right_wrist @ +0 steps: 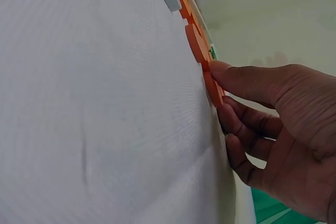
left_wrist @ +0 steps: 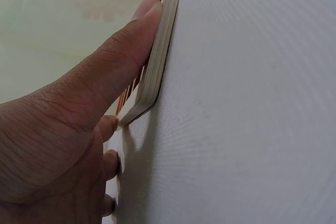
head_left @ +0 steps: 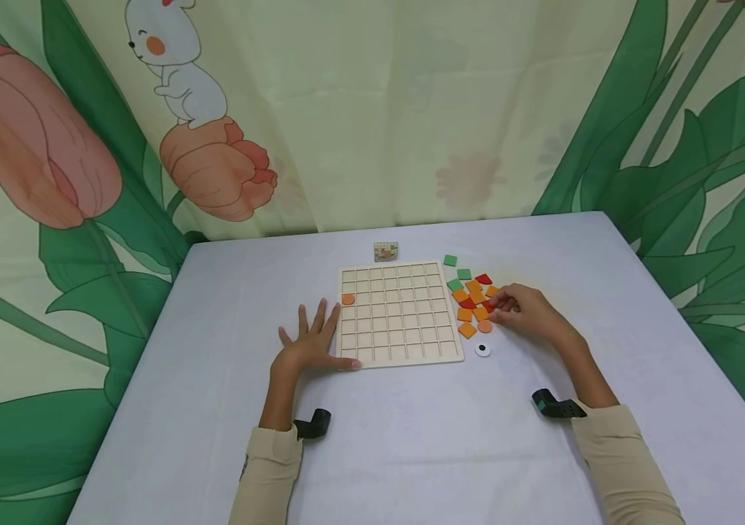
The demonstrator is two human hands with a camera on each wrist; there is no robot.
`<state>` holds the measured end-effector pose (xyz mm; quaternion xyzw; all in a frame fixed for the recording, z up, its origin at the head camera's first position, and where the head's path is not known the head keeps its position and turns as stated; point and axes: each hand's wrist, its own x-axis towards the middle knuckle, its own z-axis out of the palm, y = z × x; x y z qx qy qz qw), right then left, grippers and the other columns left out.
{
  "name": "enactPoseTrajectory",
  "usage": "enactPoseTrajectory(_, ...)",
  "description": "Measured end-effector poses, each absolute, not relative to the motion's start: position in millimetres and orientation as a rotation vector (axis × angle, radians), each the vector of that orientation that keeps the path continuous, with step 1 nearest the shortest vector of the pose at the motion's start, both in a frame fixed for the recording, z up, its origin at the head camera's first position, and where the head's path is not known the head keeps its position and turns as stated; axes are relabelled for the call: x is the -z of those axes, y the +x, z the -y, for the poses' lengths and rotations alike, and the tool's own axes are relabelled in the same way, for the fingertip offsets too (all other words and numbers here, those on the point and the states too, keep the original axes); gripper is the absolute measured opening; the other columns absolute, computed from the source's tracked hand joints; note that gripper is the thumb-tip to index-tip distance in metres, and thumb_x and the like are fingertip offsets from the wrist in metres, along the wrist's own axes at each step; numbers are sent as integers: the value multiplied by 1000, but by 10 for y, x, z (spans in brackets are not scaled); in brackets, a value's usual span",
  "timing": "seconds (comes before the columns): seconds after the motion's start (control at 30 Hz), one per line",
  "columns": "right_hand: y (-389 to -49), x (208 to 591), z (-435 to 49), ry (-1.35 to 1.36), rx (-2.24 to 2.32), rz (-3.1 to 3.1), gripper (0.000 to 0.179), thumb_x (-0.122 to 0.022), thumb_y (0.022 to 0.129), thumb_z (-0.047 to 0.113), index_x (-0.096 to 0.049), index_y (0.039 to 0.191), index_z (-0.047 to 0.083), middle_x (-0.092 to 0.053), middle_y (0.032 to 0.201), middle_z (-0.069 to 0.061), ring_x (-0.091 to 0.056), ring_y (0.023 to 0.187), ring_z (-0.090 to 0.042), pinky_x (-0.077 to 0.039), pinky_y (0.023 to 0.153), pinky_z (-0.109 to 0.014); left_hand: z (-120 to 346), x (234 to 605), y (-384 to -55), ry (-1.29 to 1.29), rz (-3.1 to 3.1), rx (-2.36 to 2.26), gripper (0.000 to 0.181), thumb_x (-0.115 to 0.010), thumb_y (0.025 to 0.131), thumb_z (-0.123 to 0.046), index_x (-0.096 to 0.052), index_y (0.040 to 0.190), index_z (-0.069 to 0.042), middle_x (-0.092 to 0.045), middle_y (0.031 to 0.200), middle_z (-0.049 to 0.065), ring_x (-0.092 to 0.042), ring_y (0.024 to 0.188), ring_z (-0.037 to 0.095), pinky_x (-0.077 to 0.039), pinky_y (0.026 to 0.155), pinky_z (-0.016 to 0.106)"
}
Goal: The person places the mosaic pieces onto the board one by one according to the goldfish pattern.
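Observation:
A square wooden grid board (head_left: 399,313) lies on the table with an orange disc (head_left: 348,299) in a cell of its left column. My left hand (head_left: 307,352) spreads its fingers at the board's near left corner. The thumb rests on the corner's top, as the left wrist view also shows. Right of the board, my right hand (head_left: 530,312) is at the edge of a loose cluster of pieces. In the right wrist view its thumb and fingers pinch an orange piece (right_wrist: 212,88); its full shape is hidden. Another orange disc (head_left: 485,327) lies beside the fingertips.
Orange squares (head_left: 464,314), red pieces (head_left: 483,279) and green squares (head_left: 450,260) lie along the board's right side. A white disc with a black dot (head_left: 482,350) sits nearer me. Behind the board is a small patterned card (head_left: 385,251). A printed curtain (head_left: 372,146) hangs behind the table.

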<state>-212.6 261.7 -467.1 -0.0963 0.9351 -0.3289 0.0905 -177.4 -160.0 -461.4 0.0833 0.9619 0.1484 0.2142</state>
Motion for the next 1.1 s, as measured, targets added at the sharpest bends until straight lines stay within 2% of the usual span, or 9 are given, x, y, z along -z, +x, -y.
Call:
enactPoseTrajectory(0.27,-2116,4638,-2622,-302,951,-2735,29,-73,89,24,-62,106,3,-61,94,-10,-53,88,-23,-49,79,-28,1606,4620,-1782,233,-2681,-418,124,-71,70,-73,0,159,-25,14,165,8,24,145,45,4,103,81)
enactPoseTrajectory(0.5,-2102,4631,-2639,-328,880,-2731,26,-75,87,21,-62,103,4,-59,91,-8,-52,87,-22,-47,77,-29,1606,4614,-1755,224,-2675,-424,123,-71,70,-72,0,159,-24,14,165,8,24,145,45,4,103,81)
enactPoseTrajectory(1.1,-2034,4534,-2634,-319,832,-2713,21,-74,86,11,-65,100,0,-60,85,-8,-53,79,-20,-52,72,-26,1582,4610,-1743,224,-2682,-414,123,-71,70,-72,0,159,-24,13,165,8,23,146,45,4,103,81)
